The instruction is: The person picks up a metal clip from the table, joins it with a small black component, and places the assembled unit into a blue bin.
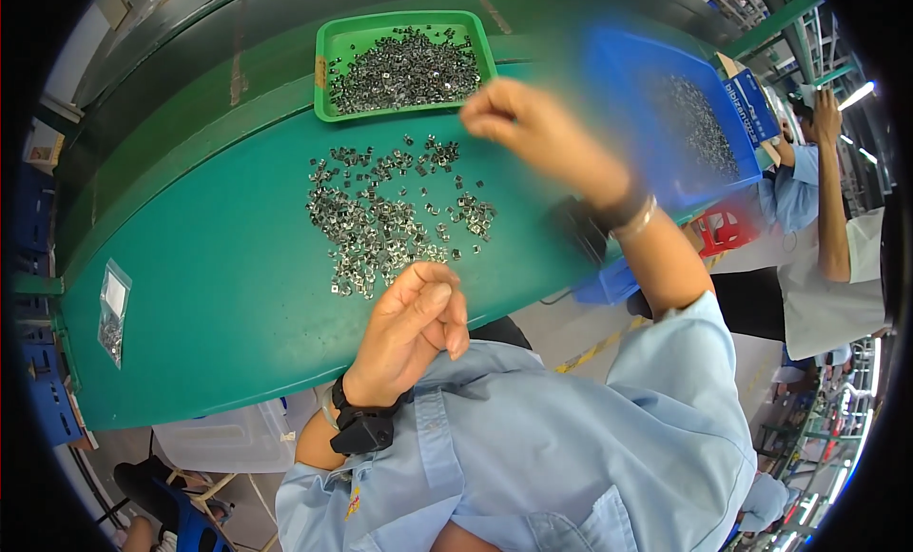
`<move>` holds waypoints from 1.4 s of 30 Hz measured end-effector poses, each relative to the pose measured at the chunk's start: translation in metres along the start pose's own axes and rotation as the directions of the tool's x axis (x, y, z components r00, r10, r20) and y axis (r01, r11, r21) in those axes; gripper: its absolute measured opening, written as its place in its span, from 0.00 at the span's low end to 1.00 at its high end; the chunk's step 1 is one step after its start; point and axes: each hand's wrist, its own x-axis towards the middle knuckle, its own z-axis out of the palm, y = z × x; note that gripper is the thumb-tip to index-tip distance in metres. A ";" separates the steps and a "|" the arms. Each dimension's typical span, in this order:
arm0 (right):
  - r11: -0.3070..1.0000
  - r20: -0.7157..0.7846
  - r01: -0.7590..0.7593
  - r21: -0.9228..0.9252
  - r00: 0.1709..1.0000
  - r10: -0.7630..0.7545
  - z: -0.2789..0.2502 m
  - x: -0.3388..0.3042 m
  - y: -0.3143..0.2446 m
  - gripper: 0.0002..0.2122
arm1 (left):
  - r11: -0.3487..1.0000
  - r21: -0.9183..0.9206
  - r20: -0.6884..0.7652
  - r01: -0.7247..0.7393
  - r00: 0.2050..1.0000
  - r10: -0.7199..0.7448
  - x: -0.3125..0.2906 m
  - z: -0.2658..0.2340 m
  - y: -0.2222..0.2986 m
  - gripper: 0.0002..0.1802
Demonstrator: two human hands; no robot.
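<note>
Left hand (pixel 414 329) raised just over the near edge of the green table (pixel 219 295), fingers curled inward to a loose fist with thumb against forefinger; impossible to tell whether a small piece is pinched inside. Right hand (pixel 533 124) lifted higher, blurred with motion, fingers bunched and pointing toward the green tray (pixel 328 53) heaped with small metal parts; again unclear whether anything is gripped. Loose pile of small metal clips (pixel 390 214) spread on the table between the two hands, well short of the tray. Judged as mid-sorting: picking pieces from the loose scatter and carrying them off. Next move likely calling for a fine pinch on one tiny clip without dragging its neighbours. Blue bin (pixel 666 115) at right smeared by blur, contents only a grey mass. Small clear bag (pixel 112 314) at the far left edge, contents too small to read. Individual clip shapes hard to make out; other workers at right partly cut off by the rim.
</note>
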 end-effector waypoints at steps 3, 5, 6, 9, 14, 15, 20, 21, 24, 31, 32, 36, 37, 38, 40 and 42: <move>0.992 0.086 -0.080 -0.099 0.992 0.089 0.008 -0.036 0.005 0.06 | 1.000 0.005 0.013 0.016 1.000 -0.016 0.001 0.000 0.001 0.08; 0.988 0.082 -0.020 -0.152 0.996 0.033 0.014 -0.042 0.011 0.06 | 0.999 0.021 0.028 0.039 0.999 -0.039 0.002 0.002 0.000 0.08; 0.978 0.084 0.047 -0.204 0.996 -0.030 0.016 -0.045 0.013 0.06 | 0.999 0.022 0.027 0.042 0.999 -0.043 0.003 0.003 0.000 0.08; 0.966 0.090 0.101 -0.237 0.993 -0.081 0.017 -0.047 0.016 0.06 | 0.999 0.033 -0.003 0.021 1.000 -0.021 0.004 0.004 0.001 0.08; 0.995 0.028 0.035 -0.089 0.999 -0.032 0.013 -0.058 -0.001 0.06 | 0.995 0.102 -0.050 -0.006 0.999 0.011 0.007 0.011 -0.001 0.09; 0.999 -0.002 0.016 -0.032 1.000 -0.016 0.014 -0.062 -0.008 0.07 | 0.983 0.181 -0.092 -0.038 0.994 0.055 0.009 0.015 0.000 0.09; 0.974 -0.072 0.223 -0.039 0.972 -0.226 0.022 -0.084 -0.040 0.08 | 0.932 0.351 -0.145 -0.092 0.978 0.151 0.022 0.027 -0.003 0.10; 0.965 -0.088 0.255 -0.065 0.962 -0.260 0.026 -0.087 -0.043 0.08 | 0.930 0.354 -0.130 -0.095 0.980 0.150 0.022 0.027 -0.004 0.10; 0.943 -0.123 0.307 -0.129 0.938 -0.323 0.030 -0.094 -0.045 0.09 | 0.923 0.365 -0.102 -0.120 0.981 0.167 0.020 0.025 -0.009 0.10; 0.951 -0.155 0.306 0.042 0.942 -0.296 0.035 -0.101 -0.045 0.09 | 0.842 0.527 -0.060 -0.116 0.983 0.173 0.014 0.024 -0.007 0.09; 0.951 -0.157 0.306 0.041 0.942 -0.296 0.035 -0.102 -0.045 0.09 | 0.824 0.552 -0.054 -0.126 0.981 0.186 0.014 0.024 -0.007 0.09; 0.951 -0.154 0.308 0.004 0.940 -0.303 0.036 -0.105 -0.044 0.09 | 0.851 0.512 -0.085 -0.117 0.979 0.186 0.010 0.028 -0.005 0.09; 0.946 -0.156 0.319 -0.056 0.933 -0.324 0.038 -0.106 -0.044 0.09 | 0.872 0.477 -0.106 -0.109 0.978 0.180 0.009 0.028 -0.005 0.09; 0.937 -0.156 0.328 -0.116 0.926 -0.344 0.040 -0.107 -0.044 0.09 | 0.872 0.476 -0.107 -0.110 0.977 0.182 0.009 0.027 -0.005 0.09; 0.924 -0.154 0.340 -0.174 0.918 -0.366 0.044 -0.108 -0.045 0.09 | 0.894 0.435 -0.120 -0.112 0.976 0.181 0.009 0.025 -0.006 0.09; 0.935 -0.189 0.320 -0.156 0.919 -0.346 0.048 -0.107 -0.047 0.09 | 0.903 0.413 -0.127 -0.114 0.975 0.181 0.009 0.021 -0.007 0.09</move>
